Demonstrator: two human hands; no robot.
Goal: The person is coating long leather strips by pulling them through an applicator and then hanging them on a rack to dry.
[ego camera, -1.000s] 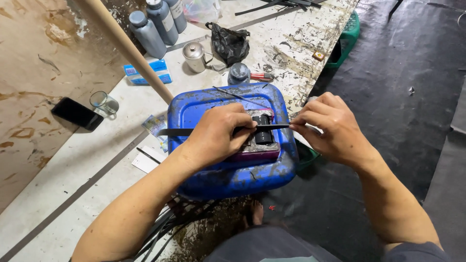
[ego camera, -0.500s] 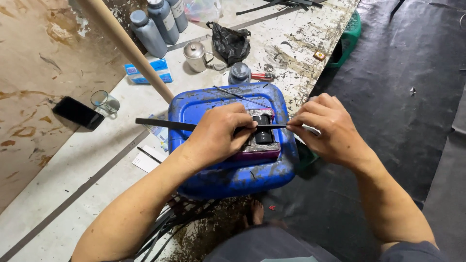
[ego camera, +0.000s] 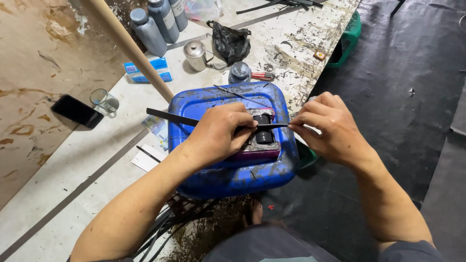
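A thin black strip (ego camera: 172,118) lies across the top of a blue plastic drum (ego camera: 228,174) lying on its side. My left hand (ego camera: 221,133) presses and grips the strip near its middle, over a small block with black rollers (ego camera: 262,133) that sits on the drum. The strip's right end is pinched in the fingertips of my right hand (ego camera: 327,128), just past the block. The strip's left end sticks out beyond the drum's left edge.
A wooden pole (ego camera: 131,48) leans across the upper left. Grey bottles (ego camera: 155,24), a metal pot (ego camera: 196,54), a black bag (ego camera: 232,42), a glass (ego camera: 104,101), a phone (ego camera: 77,110) and a blue box (ego camera: 145,70) lie on the stained white surface. Black sheeting (ego camera: 412,97) covers the right side.
The black strip has slid leftward under my left hand, its left end now reaching further past the drum. Both hands stay over the drum.
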